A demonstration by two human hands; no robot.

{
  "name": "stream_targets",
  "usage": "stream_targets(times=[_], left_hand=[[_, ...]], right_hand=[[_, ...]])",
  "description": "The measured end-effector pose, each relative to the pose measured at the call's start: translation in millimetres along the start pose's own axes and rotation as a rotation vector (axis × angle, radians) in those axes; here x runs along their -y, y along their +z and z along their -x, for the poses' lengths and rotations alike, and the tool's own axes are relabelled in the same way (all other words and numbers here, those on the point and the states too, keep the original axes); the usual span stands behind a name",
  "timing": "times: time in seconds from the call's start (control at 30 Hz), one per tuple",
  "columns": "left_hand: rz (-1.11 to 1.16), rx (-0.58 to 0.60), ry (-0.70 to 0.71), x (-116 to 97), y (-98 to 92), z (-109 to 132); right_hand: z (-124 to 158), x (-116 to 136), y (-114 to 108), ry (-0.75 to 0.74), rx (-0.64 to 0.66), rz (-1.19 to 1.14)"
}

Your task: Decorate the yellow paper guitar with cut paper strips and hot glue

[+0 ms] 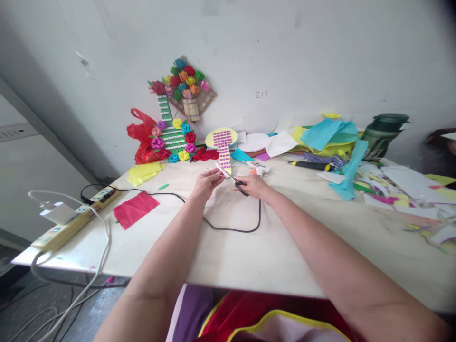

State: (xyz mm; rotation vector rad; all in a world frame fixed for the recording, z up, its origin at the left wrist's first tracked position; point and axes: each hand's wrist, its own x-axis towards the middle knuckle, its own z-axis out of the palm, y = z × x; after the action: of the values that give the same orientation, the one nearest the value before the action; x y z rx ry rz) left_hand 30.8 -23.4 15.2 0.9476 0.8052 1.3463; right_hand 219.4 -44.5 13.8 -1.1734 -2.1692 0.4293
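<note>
In the head view, my right hand [254,186] grips a pair of scissors [241,186] by the dark handles, and the blades point up and left. My left hand [209,184] is closed in a pinch beside the blade tips. Whatever lies between its fingers is too small to make out. Just beyond both hands stands a yellow paper craft [221,137] with a round top, a narrow stem and purple-and-white strips. A white glue gun [261,169] with an orange part rests behind my right hand, and a black cord [231,230] loops over the table near my wrists.
At left are a power strip [78,221] with a white charger, red crepe paper [136,209] and yellow paper [144,173]. A flower-trimmed green guitar craft [174,137] leans on the wall. At right are a utility knife [310,166], paper scraps [402,185] and a green bottle [383,135].
</note>
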Motion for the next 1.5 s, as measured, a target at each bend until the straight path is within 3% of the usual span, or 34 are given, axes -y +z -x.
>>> stream_targets(times=[0.43,0.87,1.5], left_hand=[[-0.015,0.018,-0.027,0,0.2,0],[-0.043,0.059,0.002,3,7.8,4],[-0.059,0.056,-0.003,3,6.7,3]], right_hand=[[1,4,4,-0.049,-0.028,0.008],[2,7,-3,0.061,-0.053,0.190],[1,11,0,0.003,-0.047,0.331]])
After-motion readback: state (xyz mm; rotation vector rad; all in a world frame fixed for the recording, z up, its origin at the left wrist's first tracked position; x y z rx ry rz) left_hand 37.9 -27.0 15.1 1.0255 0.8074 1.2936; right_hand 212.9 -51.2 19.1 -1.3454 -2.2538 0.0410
